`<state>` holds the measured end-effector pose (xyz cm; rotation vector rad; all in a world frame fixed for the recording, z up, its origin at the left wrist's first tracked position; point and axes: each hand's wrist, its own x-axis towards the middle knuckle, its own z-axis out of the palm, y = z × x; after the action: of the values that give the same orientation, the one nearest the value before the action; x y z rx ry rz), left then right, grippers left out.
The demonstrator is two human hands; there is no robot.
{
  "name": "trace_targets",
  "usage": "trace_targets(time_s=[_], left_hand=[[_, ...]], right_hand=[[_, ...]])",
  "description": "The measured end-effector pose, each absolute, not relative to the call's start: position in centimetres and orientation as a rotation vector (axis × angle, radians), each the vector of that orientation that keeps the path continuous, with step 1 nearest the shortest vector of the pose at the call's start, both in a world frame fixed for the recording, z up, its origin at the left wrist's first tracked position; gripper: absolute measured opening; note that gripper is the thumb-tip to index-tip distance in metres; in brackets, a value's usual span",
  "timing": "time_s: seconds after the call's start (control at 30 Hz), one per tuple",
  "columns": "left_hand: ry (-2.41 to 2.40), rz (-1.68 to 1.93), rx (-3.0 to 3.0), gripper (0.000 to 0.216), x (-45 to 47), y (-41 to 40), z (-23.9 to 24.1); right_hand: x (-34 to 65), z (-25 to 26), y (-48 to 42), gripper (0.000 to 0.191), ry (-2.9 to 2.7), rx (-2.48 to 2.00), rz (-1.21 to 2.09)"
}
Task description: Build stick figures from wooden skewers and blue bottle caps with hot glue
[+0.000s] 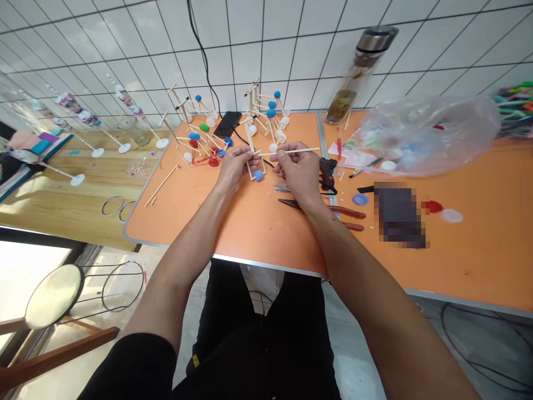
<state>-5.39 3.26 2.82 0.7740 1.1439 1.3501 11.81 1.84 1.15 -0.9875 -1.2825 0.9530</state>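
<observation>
1. Left hand [237, 166]: fingers pinched on a stick frame [250, 171] with a blue cap [259, 176], over the orange table [258, 233].
2. Right hand [298, 168]: fingers closed on a thin stick [306, 150], its tip at the frame; contact unclear.
3. Pliers [350, 212] lie under the right wrist.

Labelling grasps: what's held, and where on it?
Right hand: thin wooden stick, pinched partway along. Left hand: small stick frame, by its sticks, not the blue cap; exact contact unclear.
</observation>
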Motion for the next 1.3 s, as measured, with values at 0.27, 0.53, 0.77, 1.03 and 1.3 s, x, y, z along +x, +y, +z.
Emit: trace_targets(time_s=[0.27,0.53,0.77,1.03,1.3], left_hand=[[1.125,1.345,0.767,0.021,-5.6,3.3,2.6],[1.138,1.341,0.774,0.017,-5.8,3.4,2.6],[1.129,1.352,0.788,0.013,-6.0,3.5,2.6],[1.126,1.353,0.803,0.011,-5.9,3.2,2.8],[1.124,1.363,0.783,0.015,-5.6,2.9,3.3]], right_hand=[[12.0,1.3,1.8,0.019,-1.270,-0.991,0.951],[12.0,1.0,1.9,0.022,-1.267,-0.998,0.954],[12.1,0.7,2.0,0.032,-1.330,-1.008,0.862],[12.4,0.3,1.9,0.044,-1.490,-1.047,0.678],[12.6,0.0,2.1,0.039,-1.555,-1.071,0.585]])
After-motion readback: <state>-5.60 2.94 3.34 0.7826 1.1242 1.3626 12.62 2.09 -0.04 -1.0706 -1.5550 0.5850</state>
